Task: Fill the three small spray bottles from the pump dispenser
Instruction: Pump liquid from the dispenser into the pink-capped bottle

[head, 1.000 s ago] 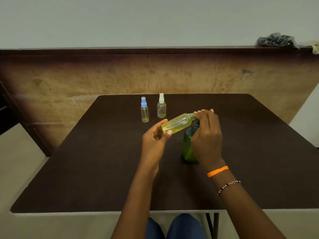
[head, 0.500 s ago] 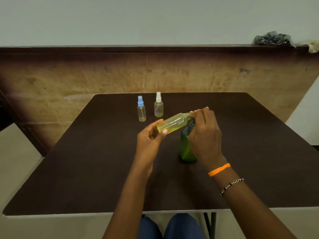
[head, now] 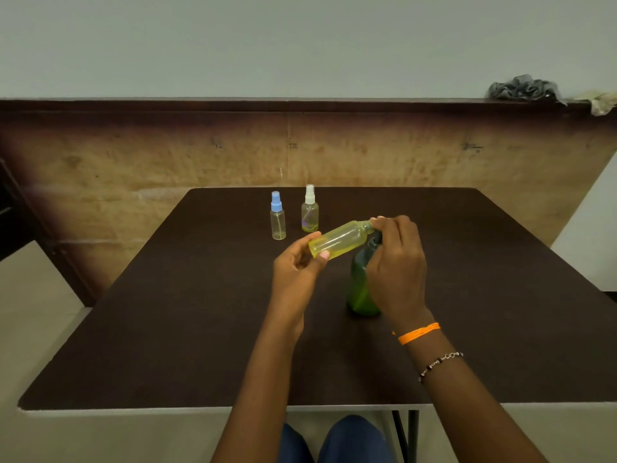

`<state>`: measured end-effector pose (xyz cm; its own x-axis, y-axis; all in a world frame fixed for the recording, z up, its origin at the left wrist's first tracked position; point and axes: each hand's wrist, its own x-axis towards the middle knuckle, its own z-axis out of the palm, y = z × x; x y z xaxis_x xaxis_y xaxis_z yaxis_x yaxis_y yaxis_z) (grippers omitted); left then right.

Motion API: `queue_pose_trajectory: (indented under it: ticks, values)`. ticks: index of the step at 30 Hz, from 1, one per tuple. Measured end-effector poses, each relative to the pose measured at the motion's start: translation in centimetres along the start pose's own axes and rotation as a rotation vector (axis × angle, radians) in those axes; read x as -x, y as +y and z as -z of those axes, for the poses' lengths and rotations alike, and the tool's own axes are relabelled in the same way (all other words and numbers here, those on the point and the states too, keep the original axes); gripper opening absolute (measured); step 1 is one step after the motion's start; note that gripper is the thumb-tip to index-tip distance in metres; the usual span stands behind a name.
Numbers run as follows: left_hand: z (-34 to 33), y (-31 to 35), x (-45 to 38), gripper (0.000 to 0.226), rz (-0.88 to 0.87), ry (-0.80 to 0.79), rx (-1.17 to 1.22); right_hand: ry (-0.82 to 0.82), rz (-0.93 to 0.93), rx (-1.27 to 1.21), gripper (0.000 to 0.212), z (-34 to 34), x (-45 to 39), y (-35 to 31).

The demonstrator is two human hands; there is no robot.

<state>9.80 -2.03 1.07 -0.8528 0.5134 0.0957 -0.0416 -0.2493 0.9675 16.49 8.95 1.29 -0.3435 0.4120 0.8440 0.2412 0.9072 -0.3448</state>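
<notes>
A person sits at a dark table (head: 200, 329). The left hand (head: 297, 272) pinches the base of a small yellow spray bottle (head: 339, 239) between thumb and fingers, holding it in the air above the table's middle. The bottle lies nearly on its side, its long axis running from about 8 o'clock at the base to 2 o'clock at the neck. The right hand (head: 395, 262) curls its fingertips round that neck, right over the top of the green pump dispenser (head: 359, 289), which stands upright on the table beneath it. Whether a cap is on the neck is hidden by the fingers. The neck sits just above the pump head, so the right hand is the nearer to both. At 12 o'clock, well apart, stand a blue-capped bottle (head: 277, 217) and a white-capped bottle (head: 310, 210).
</notes>
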Motion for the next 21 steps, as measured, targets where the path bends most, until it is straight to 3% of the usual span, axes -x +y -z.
queue_pose_trajectory:
  ticks: [3, 12, 21]
  values:
    - [0.0, -0.1, 0.1, 0.034, 0.014, 0.004, -0.003, 0.035, 0.016, -0.003, 0.035, -0.6, 1.0, 0.6]
    - [0.2, 0.4, 0.2, 0.031, 0.004, -0.013, 0.007, -0.091, 0.02, 0.045, 0.035, 0.9, -1.2, -0.2]
    - [-0.1, -0.3, 0.3, 0.034, 0.027, 0.005, 0.023, -0.048, -0.014, 0.092, 0.04, 0.1, 0.6, 0.0]
